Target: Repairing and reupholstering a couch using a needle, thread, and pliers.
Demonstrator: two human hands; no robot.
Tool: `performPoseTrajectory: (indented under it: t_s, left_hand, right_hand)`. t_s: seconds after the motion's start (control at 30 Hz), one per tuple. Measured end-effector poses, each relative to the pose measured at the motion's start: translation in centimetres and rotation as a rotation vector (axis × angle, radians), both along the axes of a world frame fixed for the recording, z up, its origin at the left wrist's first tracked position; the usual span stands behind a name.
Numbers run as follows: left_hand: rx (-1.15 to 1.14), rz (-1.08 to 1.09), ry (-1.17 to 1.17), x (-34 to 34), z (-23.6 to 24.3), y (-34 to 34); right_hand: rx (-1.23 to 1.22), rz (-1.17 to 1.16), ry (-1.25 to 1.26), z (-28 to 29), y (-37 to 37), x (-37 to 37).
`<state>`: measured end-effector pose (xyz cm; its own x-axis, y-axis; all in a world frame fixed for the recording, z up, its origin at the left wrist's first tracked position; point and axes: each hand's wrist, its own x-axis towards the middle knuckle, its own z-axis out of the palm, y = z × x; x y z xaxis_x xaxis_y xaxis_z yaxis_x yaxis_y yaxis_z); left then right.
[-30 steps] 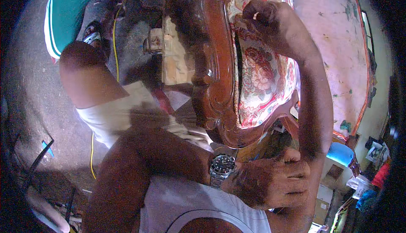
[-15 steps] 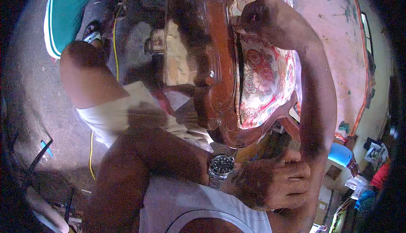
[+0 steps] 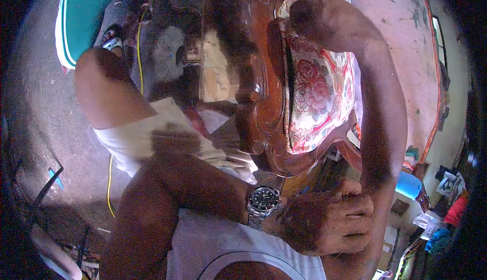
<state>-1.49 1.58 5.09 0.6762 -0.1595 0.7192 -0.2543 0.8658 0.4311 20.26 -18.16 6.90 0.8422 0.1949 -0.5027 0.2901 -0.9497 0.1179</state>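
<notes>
Seen from above, the right forearm point(image 3: 383, 97) rises along the right side and arches inward. Its wrist is sharply bent, so the right hand point(image 3: 324, 20) hangs knuckles-up over the upper part of a floral cushion point(image 3: 312, 84). The fingertips are in shadow, so I cannot tell whether that grip is wide, narrow or holding anything. The cushion is at centre, along the right side of a carved brown wooden frame point(image 3: 266, 77). The left arm, wearing a metal watch point(image 3: 264, 199), crosses the body; the left hand point(image 3: 327, 221) lies against the right arm, fingers curled, its grip's contents hidden.
</notes>
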Motion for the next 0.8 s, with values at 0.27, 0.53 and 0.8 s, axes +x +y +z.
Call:
performPoseTrajectory:
  t_s: [0.27, 0.53, 0.8]
  left_hand:
    - [-0.02, 0.083, 0.062, 3.0, 0.4, 0.9]
    - [0.071, 0.239, -0.246, 9.7, -2.2, 7.5]
    - [0.264, 0.338, 0.218, 15.7, -8.1, 16.9]
  right_hand:
    - [-0.036, 0.142, 0.2, -0.3, 2.9, 2.4]
    - [-0.006, 0.121, 0.322, -1.4, 2.3, 1.9]
    - [0.007, 0.015, 0.258, 1.3, 2.6, -0.9]
